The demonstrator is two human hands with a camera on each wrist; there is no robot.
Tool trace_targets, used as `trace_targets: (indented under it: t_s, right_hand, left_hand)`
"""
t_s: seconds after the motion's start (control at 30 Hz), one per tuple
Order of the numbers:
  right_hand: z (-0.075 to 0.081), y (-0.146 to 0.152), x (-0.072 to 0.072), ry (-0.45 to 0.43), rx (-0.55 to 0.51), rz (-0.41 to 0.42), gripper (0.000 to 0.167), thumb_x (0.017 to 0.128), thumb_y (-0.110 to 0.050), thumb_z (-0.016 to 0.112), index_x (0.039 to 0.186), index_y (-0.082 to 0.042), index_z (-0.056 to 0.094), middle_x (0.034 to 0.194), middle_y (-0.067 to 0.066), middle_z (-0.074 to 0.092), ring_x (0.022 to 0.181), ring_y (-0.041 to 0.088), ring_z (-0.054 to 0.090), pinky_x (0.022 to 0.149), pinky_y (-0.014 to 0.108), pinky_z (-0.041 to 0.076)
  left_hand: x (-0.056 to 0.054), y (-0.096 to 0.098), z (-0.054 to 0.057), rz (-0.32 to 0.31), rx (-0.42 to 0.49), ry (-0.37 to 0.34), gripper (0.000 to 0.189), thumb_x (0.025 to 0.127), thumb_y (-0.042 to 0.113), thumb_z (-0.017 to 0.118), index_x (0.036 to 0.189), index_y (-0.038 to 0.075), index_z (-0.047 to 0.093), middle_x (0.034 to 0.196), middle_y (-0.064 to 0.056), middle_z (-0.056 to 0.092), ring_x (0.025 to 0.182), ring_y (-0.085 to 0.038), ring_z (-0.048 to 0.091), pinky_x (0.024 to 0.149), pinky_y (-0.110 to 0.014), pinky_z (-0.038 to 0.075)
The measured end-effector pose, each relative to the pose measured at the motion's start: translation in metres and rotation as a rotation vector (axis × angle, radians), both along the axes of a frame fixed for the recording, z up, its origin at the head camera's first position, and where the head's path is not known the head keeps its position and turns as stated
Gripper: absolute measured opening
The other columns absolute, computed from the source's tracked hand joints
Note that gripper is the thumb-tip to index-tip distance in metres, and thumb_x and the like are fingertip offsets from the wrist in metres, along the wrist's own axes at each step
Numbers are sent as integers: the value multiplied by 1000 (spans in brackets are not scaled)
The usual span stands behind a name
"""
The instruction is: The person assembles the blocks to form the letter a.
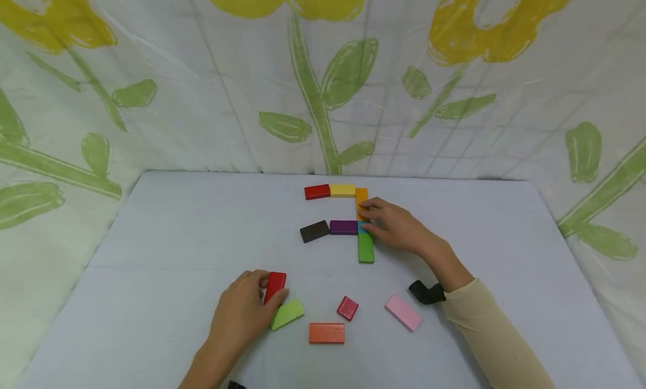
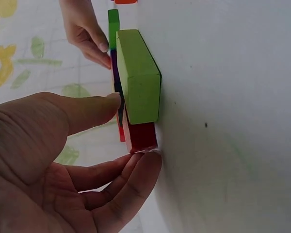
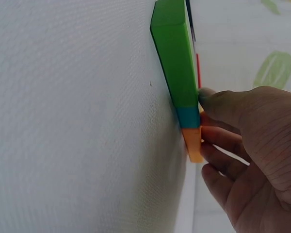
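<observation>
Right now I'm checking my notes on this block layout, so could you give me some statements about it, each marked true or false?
1. The purple block lies between the dark block and the blue block. True.
2. The green block forms the far end of its column. False: the green block is at the end nearest the person; the orange block is at the far end.
3. The right hand is at the orange and blue blocks. True.
4. The left hand is on the pink block. False: the left hand is at the near red block; the pink block lies apart from it.
5. The yellow block lies between the far red block and the orange block. True.
</observation>
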State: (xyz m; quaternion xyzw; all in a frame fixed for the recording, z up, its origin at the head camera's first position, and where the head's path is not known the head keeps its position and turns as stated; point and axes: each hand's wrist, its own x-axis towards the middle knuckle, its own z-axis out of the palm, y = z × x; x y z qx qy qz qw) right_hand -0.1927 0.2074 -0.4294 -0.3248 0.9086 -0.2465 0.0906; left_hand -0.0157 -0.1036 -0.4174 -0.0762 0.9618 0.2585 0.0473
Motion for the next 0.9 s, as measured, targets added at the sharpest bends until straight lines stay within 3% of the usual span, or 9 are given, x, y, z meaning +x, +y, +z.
trace_targets:
  t_s: [0.23,0.6,0.9]
  right_hand:
    - [-1,1,0,-2,7,-6,45,104,-20,69,144,-1,63,153,16,58,143,38,57,117,55,50]
    - [-3,0,-2,8,1,-5,45,104,-20,70,143,-1,64,153,16,58,143,38,57,117,54,50]
    - [-4,1,-1,13,-10,-1,45,103,-20,70,143,-1,64,153,16,59,142,38,58,117,54,50]
  left_hand:
    - [-4,4,1,-21,-20,22,41,86,22,87,118,0,74,102,-10,75,83,-18,66,67,-32,58]
    - [-7,7,4,-43,-31,25,32,85,15,84,112,0,77,97,-11,73,77,-18,63,64,-31,56]
    - [-12,6,2,-48,-19,28,37,86,15,84,119,0,75,102,-14,73,79,-20,64,65,-32,58]
